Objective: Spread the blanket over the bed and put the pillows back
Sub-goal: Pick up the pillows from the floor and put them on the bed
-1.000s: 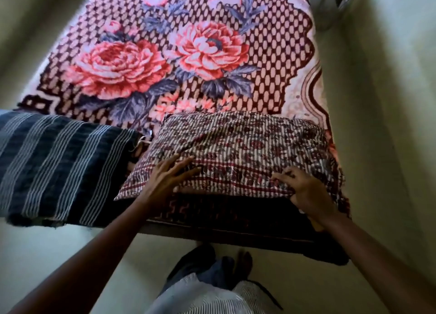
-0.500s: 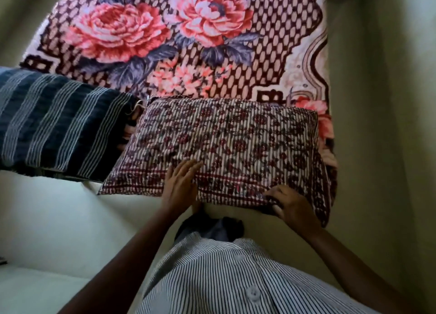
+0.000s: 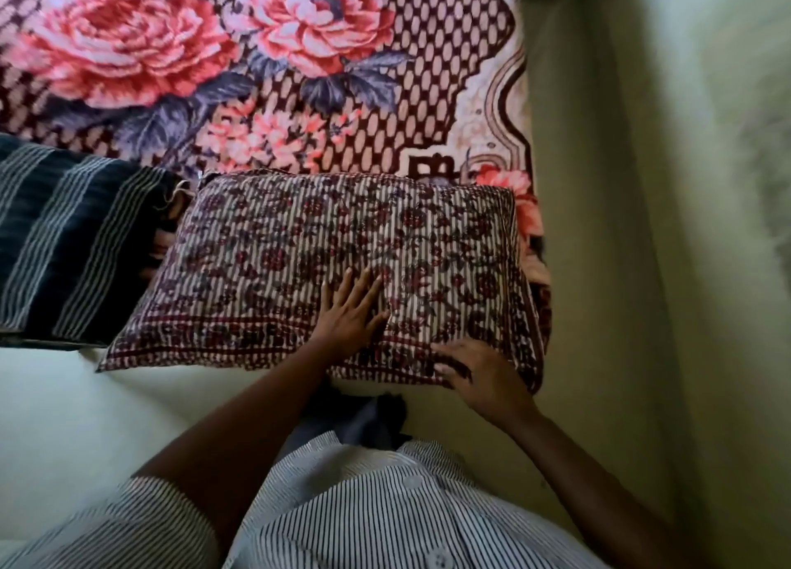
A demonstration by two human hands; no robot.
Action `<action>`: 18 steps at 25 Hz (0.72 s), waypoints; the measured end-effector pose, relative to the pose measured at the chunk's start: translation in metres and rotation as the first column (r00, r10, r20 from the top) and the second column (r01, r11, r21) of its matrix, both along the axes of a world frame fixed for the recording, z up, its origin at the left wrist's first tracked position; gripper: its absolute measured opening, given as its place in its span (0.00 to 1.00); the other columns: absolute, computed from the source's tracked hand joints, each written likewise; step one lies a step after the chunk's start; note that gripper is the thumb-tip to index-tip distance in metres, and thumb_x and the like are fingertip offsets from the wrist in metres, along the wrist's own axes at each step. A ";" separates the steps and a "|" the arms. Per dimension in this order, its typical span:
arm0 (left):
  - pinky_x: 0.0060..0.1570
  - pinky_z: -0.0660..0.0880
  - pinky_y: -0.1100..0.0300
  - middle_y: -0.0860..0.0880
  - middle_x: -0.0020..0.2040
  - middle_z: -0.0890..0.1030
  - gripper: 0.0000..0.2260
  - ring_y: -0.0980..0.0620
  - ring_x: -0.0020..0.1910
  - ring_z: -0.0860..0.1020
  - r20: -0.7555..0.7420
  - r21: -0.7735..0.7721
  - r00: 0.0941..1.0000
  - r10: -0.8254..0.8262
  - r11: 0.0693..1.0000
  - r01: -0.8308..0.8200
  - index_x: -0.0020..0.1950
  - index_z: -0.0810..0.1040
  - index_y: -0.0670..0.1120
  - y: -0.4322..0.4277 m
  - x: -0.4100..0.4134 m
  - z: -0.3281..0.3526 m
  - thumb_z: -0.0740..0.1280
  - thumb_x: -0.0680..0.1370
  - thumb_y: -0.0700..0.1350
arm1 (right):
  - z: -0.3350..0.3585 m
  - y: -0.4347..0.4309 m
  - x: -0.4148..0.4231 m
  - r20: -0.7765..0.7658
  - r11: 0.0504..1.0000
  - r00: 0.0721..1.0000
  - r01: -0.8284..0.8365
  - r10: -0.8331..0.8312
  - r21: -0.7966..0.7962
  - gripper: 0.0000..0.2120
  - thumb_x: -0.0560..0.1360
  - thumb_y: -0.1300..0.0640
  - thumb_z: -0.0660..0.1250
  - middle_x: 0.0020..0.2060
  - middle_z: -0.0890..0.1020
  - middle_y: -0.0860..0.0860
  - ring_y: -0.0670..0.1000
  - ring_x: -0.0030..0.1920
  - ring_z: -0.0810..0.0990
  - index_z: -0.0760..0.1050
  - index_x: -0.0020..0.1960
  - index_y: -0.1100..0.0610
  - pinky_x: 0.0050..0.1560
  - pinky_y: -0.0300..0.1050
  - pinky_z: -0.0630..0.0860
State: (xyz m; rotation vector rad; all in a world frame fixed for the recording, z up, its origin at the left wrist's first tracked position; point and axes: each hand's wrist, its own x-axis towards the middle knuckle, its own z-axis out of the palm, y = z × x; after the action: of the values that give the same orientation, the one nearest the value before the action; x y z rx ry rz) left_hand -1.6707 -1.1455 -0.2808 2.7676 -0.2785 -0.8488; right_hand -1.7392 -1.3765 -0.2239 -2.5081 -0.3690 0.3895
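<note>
The patterned pillow (image 3: 342, 243) lies on the flowered blanket (image 3: 299, 76) at the bed's near right end. It looks soft and light, best taken by its edges. The left hand (image 3: 349, 312) presses it flat, fingers straight; the right hand (image 3: 483, 376) covers the near edge (gripping or resting, I cannot tell).

Two pillows: flowered pillow (image 3: 299, 247) under the fingers (image 3: 359, 284), striped pillow (image 3: 72, 243) left of them. One blanket (image 3: 428, 76) beyond the fingertips.

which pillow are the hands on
The maroon flower-print pillow: the left hand lies flat on it and the right hand touches its near edge. The dark blue striped pillow beside it is untouched.
</note>
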 end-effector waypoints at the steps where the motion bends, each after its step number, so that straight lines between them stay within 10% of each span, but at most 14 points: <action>1: 0.71 0.32 0.44 0.53 0.75 0.35 0.31 0.52 0.73 0.32 0.053 -0.042 0.998 0.030 0.999 -0.028 0.73 0.35 0.57 0.005 -0.002 0.004 0.35 0.75 0.69 | 0.008 0.010 0.012 0.016 0.998 0.999 0.044 -0.044 0.034 0.18 0.78 0.49 0.61 0.59 0.79 0.51 0.50 0.60 0.76 0.75 0.64 0.55 0.59 0.42 0.72; 6: 0.71 0.33 0.51 0.50 0.77 0.50 0.32 0.49 0.76 0.46 0.389 -0.076 0.893 0.225 0.974 -0.213 0.76 0.47 0.50 0.068 0.000 0.006 0.36 0.76 0.66 | 0.004 0.119 0.092 0.230 0.999 0.972 0.044 -0.043 0.001 0.26 0.79 0.46 0.50 0.75 0.57 0.52 0.54 0.75 0.56 0.54 0.75 0.51 0.72 0.53 0.55; 10: 0.70 0.30 0.49 0.54 0.76 0.43 0.34 0.51 0.76 0.42 0.332 0.048 0.891 0.310 0.938 -0.344 0.77 0.44 0.52 0.123 0.033 -0.006 0.36 0.73 0.65 | -0.042 0.161 0.122 0.000 0.933 0.975 -0.213 0.223 -0.289 0.28 0.81 0.43 0.48 0.73 0.36 0.46 0.51 0.76 0.37 0.40 0.76 0.47 0.74 0.56 0.38; 18: 0.71 0.31 0.52 0.56 0.76 0.42 0.34 0.54 0.76 0.40 0.229 -0.027 0.928 0.294 0.955 -0.296 0.76 0.43 0.56 0.167 0.031 -0.032 0.32 0.72 0.70 | -0.060 0.102 0.137 0.102 0.914 0.990 -0.047 0.095 -0.403 0.32 0.76 0.35 0.31 0.75 0.48 0.46 0.49 0.76 0.46 0.47 0.76 0.48 0.73 0.51 0.36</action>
State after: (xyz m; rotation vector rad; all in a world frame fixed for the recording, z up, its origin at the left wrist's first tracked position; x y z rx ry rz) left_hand -1.6398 -0.9787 -0.3133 2.8159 0.1049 -0.4553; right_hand -1.6020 -1.2746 -0.2844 -2.9347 -0.4686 0.3747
